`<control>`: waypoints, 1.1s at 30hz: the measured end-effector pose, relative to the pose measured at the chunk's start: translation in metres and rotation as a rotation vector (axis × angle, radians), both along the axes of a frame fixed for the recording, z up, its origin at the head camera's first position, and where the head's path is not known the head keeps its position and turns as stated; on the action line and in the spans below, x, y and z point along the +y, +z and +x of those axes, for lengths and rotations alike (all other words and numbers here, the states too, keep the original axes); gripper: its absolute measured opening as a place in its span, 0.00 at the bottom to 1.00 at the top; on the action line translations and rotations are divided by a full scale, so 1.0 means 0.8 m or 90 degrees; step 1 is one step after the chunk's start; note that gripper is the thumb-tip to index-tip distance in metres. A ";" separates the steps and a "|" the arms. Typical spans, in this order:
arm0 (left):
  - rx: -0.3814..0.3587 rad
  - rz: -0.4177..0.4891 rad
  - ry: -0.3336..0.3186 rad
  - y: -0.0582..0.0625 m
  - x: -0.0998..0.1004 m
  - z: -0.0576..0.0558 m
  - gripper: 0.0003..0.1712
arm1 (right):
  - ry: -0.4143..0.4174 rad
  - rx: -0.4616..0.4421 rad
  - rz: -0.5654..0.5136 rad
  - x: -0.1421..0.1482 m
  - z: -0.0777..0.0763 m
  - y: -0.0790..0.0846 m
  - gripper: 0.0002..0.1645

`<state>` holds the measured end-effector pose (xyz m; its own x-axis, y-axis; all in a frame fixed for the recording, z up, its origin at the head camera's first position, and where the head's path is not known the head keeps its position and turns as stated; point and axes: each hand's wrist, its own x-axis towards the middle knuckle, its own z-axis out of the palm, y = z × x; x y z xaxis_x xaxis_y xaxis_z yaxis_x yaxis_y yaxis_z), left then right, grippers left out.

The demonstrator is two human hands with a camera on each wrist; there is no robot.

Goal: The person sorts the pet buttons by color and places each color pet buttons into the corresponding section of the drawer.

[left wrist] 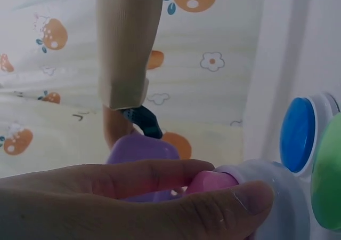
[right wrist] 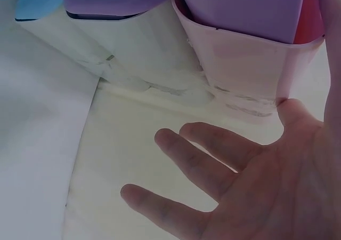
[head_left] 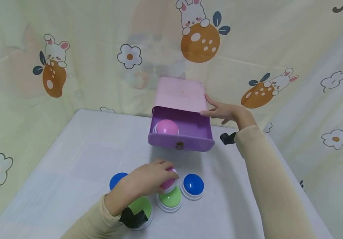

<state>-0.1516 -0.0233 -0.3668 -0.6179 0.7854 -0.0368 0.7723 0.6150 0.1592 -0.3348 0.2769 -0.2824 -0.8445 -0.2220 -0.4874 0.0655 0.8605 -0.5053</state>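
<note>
My left hand (head_left: pixel 143 179) grips a pink dome button (head_left: pixel 169 183) with a white base, thumb and fingers around its edge. The held button overlaps a green dome button (head_left: pixel 171 198) in the head view. In the left wrist view, the white base (left wrist: pixel 285 197) tilts sideways. My right hand (head_left: pixel 229 112) is at the right side of a pink drawer box (head_left: pixel 180 93), fingers spread and thumb at its wall. The box's purple drawer (head_left: pixel 159 139) is pulled out, with another pink dome button (head_left: pixel 167 126) inside on the left.
A blue button (head_left: pixel 193 184) stands right of the green one. Another blue button (head_left: pixel 117 179) and a second green button (head_left: pixel 143 206) are partly hidden by my left arm. Below the pink tier, the right wrist view shows purple (right wrist: pixel 117 0) and blue (right wrist: pixel 40 0) drawer fronts. A patterned curtain (head_left: pixel 100 79) hangs behind.
</note>
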 end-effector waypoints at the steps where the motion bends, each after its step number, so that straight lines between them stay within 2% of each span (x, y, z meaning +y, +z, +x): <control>1: 0.006 0.000 -0.004 0.000 0.001 0.000 0.31 | 0.001 -0.001 0.005 0.000 0.000 0.001 0.60; 6: 0.033 0.008 -0.031 0.005 0.005 0.002 0.31 | 0.015 -0.018 0.021 0.000 -0.001 0.005 0.59; 11: 0.021 0.010 -0.033 0.010 0.009 0.002 0.30 | 0.023 -0.044 0.021 -0.001 -0.002 0.011 0.59; 15: 0.029 0.017 -0.042 0.016 0.012 0.000 0.30 | 0.017 -0.058 0.020 -0.004 0.000 0.016 0.62; 22: 0.014 0.031 -0.047 0.030 0.021 -0.004 0.31 | 0.036 -0.034 0.061 -0.010 0.001 0.023 0.63; 26: 0.006 0.052 -0.052 0.041 0.027 -0.005 0.31 | 0.032 -0.030 0.063 -0.010 0.002 0.024 0.62; 33: 0.043 0.093 -0.065 0.057 0.033 -0.003 0.29 | 0.020 -0.037 0.050 -0.008 0.004 0.021 0.64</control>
